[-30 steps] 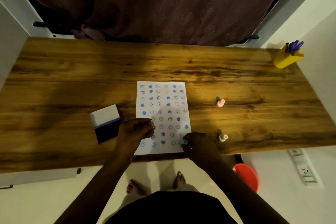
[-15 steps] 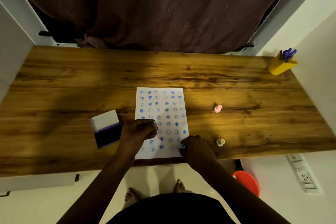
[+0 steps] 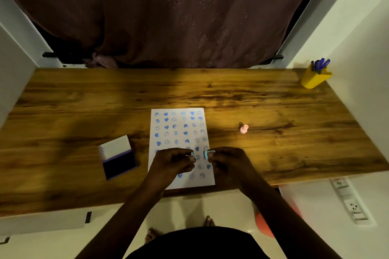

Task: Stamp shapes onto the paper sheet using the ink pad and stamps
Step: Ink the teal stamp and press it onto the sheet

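The right hand (image 3: pixel 226 161) pinches a teal stamp (image 3: pixel 207 154), seemingly lying sideways over the paper (image 3: pixel 179 124); the left hand (image 3: pixel 173 161) grips something unclear; the ink pad (image 3: pixel 119 163) lies left, nearer it.

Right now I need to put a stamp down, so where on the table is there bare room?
Bare wood lies between the paper sheet and the pink stamp, and on to the yellow pen holder. The far strip along the curtain is bare too. It is crowded near the ink pad and both hands.
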